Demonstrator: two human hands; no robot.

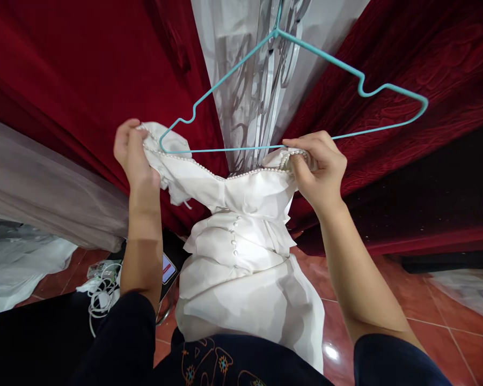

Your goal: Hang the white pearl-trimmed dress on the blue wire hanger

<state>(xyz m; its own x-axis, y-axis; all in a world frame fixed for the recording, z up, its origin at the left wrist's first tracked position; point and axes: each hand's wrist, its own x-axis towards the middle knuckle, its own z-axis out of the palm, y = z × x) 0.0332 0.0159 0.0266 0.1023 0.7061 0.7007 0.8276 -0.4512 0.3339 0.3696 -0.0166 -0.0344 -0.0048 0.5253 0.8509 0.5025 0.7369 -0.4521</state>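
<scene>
A white dress [241,241] with a pearl-beaded neckline and a row of small buttons hangs in front of me. My left hand [134,155] is closed on its left shoulder part. The left end of a light blue hanger [317,51] lies at that shoulder, inside the pearl edge. My right hand [320,166] pinches the right shoulder part, its fingers touching the hanger's bottom bar. The hanger's right end sticks out past this hand, free of the dress. Its hook runs up to the top edge of the view.
Dark red curtains [84,64] hang on both sides of a white ornate panel [237,80]. White cables [102,297] and a phone [169,269] lie at lower left. Pale tulle [20,262] spreads over the red tiled floor [426,321] at far left.
</scene>
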